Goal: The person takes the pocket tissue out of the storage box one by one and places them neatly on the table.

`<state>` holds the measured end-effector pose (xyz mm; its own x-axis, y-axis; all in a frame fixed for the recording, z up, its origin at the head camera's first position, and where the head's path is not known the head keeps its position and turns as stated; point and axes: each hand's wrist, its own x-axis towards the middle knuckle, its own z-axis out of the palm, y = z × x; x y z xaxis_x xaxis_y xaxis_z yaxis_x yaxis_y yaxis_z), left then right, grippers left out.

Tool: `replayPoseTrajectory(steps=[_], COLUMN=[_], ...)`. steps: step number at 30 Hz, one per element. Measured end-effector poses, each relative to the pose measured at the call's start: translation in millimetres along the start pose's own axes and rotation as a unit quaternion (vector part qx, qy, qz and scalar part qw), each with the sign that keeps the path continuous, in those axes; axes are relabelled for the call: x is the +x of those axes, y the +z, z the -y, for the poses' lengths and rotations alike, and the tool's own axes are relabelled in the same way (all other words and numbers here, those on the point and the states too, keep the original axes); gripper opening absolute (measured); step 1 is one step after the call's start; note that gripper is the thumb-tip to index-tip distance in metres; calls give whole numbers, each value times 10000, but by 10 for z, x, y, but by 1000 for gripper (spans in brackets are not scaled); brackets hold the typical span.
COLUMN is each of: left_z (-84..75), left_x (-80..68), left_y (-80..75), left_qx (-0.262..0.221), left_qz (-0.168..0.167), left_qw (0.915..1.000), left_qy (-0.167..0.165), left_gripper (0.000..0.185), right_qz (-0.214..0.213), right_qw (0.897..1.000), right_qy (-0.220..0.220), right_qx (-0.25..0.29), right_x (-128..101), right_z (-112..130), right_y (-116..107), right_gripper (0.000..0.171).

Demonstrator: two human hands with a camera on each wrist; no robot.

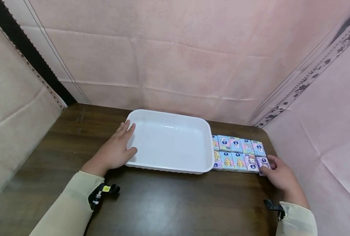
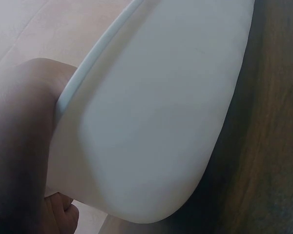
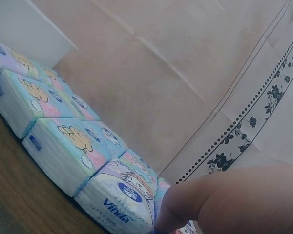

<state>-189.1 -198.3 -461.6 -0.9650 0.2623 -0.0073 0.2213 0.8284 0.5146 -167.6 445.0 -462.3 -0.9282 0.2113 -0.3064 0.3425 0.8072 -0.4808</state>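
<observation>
A white plastic tray stands empty in the middle of the dark wooden table. My left hand rests against its left wall, fingers straight along the rim and thumb at the near corner. The left wrist view shows the tray's wall close up, with the left hand against it. Right of the tray lie two rows of small tissue packs. My right hand pinches the purple pack at the right end of the near row. In the right wrist view a fingertip comes down beside a "Vinda" pack.
Pink cloth hangs close behind the table and along its right side. Beige cloth hangs on the left. The tissue packs lie close to the table's right edge. Bare wood shows in front of the tray and to its left.
</observation>
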Motion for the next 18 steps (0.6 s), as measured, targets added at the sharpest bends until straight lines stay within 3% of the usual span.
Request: replayPoseTrajectory(steps=[12,18], left_z=[7,34], left_x=[33,12], left_y=[9,-25], left_qx=[7,137], left_qz=[-9,-40], left_qw=[10000,9999], left_qy=[6,-29], left_gripper=[89,90], right_qz=[-293,-1052], right_qw=[9982,9943], right_qy=[374,14], right_qx=[362,177], right_x=[18,-49], right_z=[0,187], right_y=[28,28], right_gripper=[94,84])
